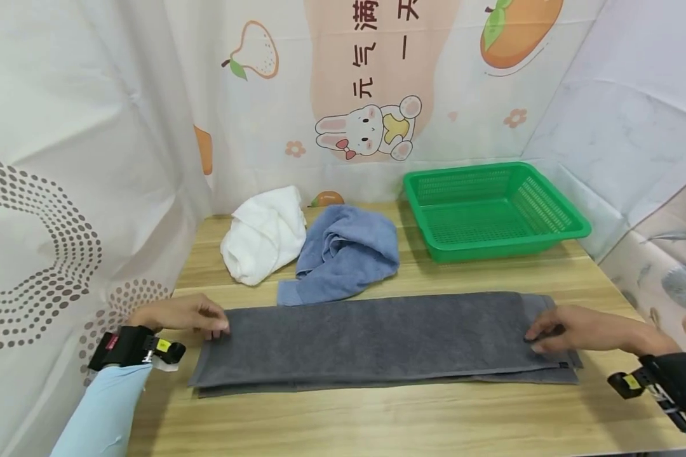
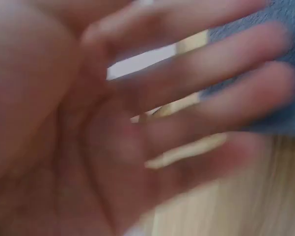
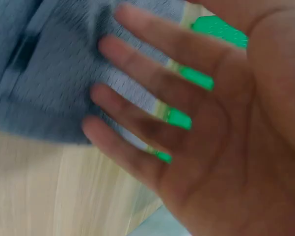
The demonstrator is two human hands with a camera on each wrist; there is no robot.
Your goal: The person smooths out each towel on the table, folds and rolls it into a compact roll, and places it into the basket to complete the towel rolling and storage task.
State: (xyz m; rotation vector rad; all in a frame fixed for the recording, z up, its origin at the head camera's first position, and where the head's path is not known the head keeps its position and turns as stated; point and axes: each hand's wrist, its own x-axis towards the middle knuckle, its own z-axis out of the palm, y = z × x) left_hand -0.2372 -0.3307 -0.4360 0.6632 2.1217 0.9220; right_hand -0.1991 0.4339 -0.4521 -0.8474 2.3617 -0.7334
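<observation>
A dark grey towel (image 1: 377, 343) lies folded into a long strip across the table, its layers slightly offset along the near edge. My left hand (image 1: 185, 315) is at the strip's left end, fingertips right at its upper corner. In the left wrist view the fingers (image 2: 226, 93) are spread and blurred, with nothing held between them. At the right end, my right hand (image 1: 585, 329) rests its fingertips on the towel. The right wrist view shows those fingers (image 3: 137, 64) apart and nearly straight over the grey fabric (image 3: 59, 73).
Behind the strip lie a crumpled white towel (image 1: 265, 235) and a bunched blue towel (image 1: 349, 251), whose lower end reaches the grey towel's far edge. A green plastic basket (image 1: 491, 244) stands at the back right of the wooden table (image 1: 377, 419). Printed curtains (image 1: 251, 127) surround the table.
</observation>
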